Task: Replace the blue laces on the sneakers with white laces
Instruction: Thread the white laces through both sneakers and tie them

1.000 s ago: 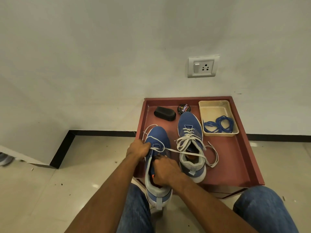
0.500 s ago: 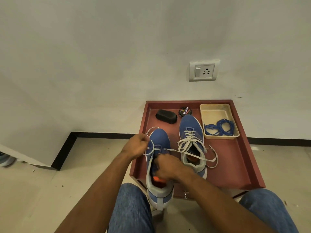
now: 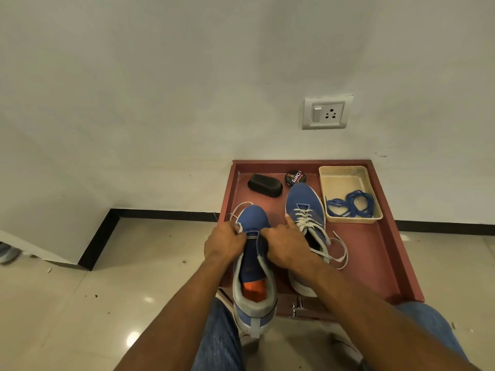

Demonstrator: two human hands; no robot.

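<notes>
Sneakers in blue with grey heel collars sit on a dark red tray (image 3: 380,253) that stands against a white wall. The left sneaker (image 3: 253,266) hangs over the tray's near edge, its heel toward the person's knees, an orange insole showing inside. Only one white lace (image 3: 253,232) crosses its lowest eyelets near the toe, and a loose loop of that lace curls beside the toe on the tray. The left hand (image 3: 223,243) grips the sneaker's left side at the eyelets, fingers curled and pinching the lace there. The right hand (image 3: 288,243) holds the opposite side of the throat, thumb and fingers pinched at the lace end, with the index finger sticking up toward the second shoe. The two hands are close together, one on each side of the tongue. The right sneaker (image 3: 305,210) lies just beside it, fully threaded with a white lace whose loose ends (image 3: 338,250) trail onto the tray to its right. A cream plastic tray (image 3: 345,178) in the far right corner holds the coiled blue laces (image 3: 351,204). Behind the shoes lie a black shoe brush (image 3: 265,185) and a round polish tin (image 3: 296,178) touching the right sneaker's toe. A switch-and-socket plate (image 3: 327,111) is fixed to the wall above. Blue jeans (image 3: 219,341) show at the bottom.
</notes>
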